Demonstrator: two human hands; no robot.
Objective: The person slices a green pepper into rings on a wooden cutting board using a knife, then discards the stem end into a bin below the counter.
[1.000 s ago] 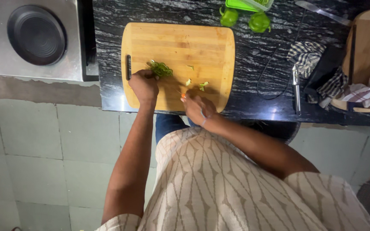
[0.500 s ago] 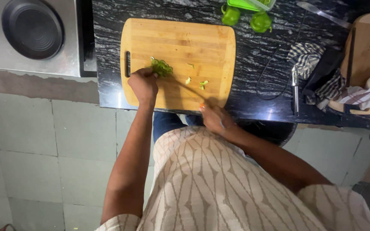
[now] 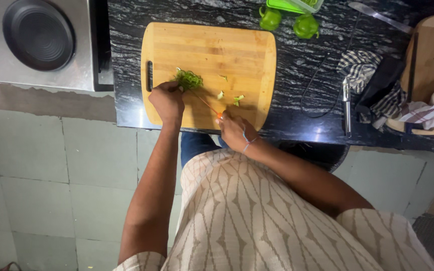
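Since half a second ago my right hand (image 3: pixel 234 131) has slid back in from the counter's edge toward the board, bringing the knife (image 3: pixel 208 104) up so its tip again reaches the greens; my left hand has hardly shifted.

Nearest me, that right hand sits at the near edge of the cutting board (image 3: pixel 212 45), fingers closed round the orange handle. From it the blade runs up and to my left, a thin slanted line ending just beside the pile of green strips (image 3: pixel 189 79). So the greens lie ahead and left of the knife hand, along the line the blade already points.

My left hand (image 3: pixel 167 99) is the closer of the two to the pile: its fingers are bunched together, pressing on the pile's near side, touching it. Blade and fingertips look very near each other; I cannot tell whether they touch.

A few cut green bits (image 3: pixel 237 99) lie to the right of the blade, apart from the pile. Beyond the pile the board is bare wood, and so is its right half.

Past the far edge, on the dark stone counter (image 3: pixel 302 70), stand two green peppers (image 3: pixel 287 21), well apart from my hands. Far left is a stove burner (image 3: pixel 38 34); to the right a checked cloth (image 3: pixel 362 68).
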